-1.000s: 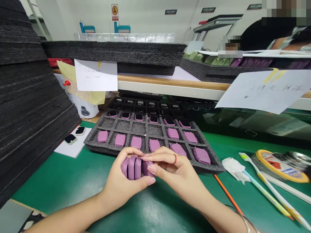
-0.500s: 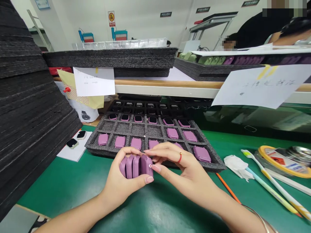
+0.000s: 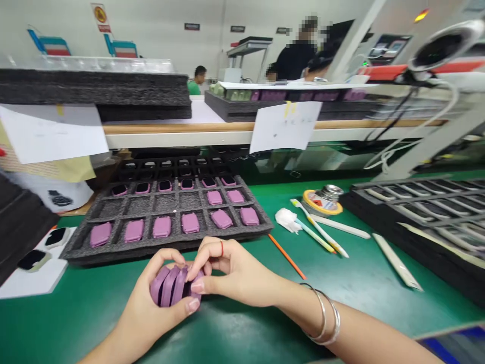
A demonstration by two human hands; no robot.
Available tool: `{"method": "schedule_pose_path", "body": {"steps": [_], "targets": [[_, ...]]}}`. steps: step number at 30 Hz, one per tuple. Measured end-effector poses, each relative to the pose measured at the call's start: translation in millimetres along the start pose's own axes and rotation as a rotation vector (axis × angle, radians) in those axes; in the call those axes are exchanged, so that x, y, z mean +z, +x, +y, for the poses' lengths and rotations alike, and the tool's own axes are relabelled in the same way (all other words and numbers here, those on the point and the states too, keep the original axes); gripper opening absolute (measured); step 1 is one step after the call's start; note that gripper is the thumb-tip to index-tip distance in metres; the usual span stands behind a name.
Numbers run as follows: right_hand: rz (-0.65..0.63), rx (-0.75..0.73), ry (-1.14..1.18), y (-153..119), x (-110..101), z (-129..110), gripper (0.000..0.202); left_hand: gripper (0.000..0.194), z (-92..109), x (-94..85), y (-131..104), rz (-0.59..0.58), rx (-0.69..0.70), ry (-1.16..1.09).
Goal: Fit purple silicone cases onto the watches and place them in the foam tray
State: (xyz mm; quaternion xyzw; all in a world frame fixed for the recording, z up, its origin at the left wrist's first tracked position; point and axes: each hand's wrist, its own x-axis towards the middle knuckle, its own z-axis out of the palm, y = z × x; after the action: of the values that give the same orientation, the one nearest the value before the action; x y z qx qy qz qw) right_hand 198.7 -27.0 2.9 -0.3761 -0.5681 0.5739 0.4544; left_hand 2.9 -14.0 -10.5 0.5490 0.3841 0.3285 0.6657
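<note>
My left hand (image 3: 151,293) is wrapped round several purple watch cases (image 3: 170,285), standing side by side in a row above the green table (image 3: 242,323). The fingers of my right hand (image 3: 231,273) pinch the case at the right end of that row. Just beyond my hands lies a dark foam tray (image 3: 144,248). Its front row holds several purple cases (image 3: 162,227), more lie at the right of the middle row, and purple watches with black screens (image 3: 164,185) fill the row behind.
Two watches lie on a white pad (image 3: 41,278) at left. To the right are an orange stick (image 3: 287,257), crumpled tissue (image 3: 287,220), toothbrushes (image 3: 322,230), a round tin (image 3: 322,202) and another foam tray (image 3: 435,212). People are behind the shelf (image 3: 227,128).
The view has turned right, bringing the right-hand tray and a lamp-like device into sight. My right fingers have closed in on the end case; my left hand still holds the row.
</note>
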Motion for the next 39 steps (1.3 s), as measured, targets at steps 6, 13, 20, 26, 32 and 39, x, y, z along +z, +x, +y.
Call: {"method": "schedule_pose_path", "body": {"steps": [6, 13, 20, 26, 32, 39], "targets": [[0.255, -0.087, -0.197, -46.3, 7.4, 34.4, 0.033, 0.054, -19.8, 16.1, 11.4, -0.239, -0.172, -0.055], [0.578, -0.289, -1.162, -84.8, -61.0, 25.3, 0.027, 0.052, -35.9, 28.2, 20.0, -0.217, -0.141, 0.153], [0.735, 0.121, -1.281, -119.9, -130.9, 42.1, 0.020, 0.067, -32.9, 31.0, 25.2, -0.134, -0.060, 0.202], [0.741, 0.267, -1.286, -120.1, -119.5, 49.9, 0.035, 0.048, -37.5, 33.3, 23.9, -0.130, 0.015, 0.295], [0.638, 0.352, -1.381, -107.6, -130.2, 54.4, 0.016, 0.054, -36.2, 20.8, 28.0, -0.253, -0.083, 0.276], [0.593, 0.436, -1.450, -109.9, -159.3, 33.9, 0.045, 0.050, -27.3, 3.2, 32.4, -0.443, -0.090, 0.360]]}}
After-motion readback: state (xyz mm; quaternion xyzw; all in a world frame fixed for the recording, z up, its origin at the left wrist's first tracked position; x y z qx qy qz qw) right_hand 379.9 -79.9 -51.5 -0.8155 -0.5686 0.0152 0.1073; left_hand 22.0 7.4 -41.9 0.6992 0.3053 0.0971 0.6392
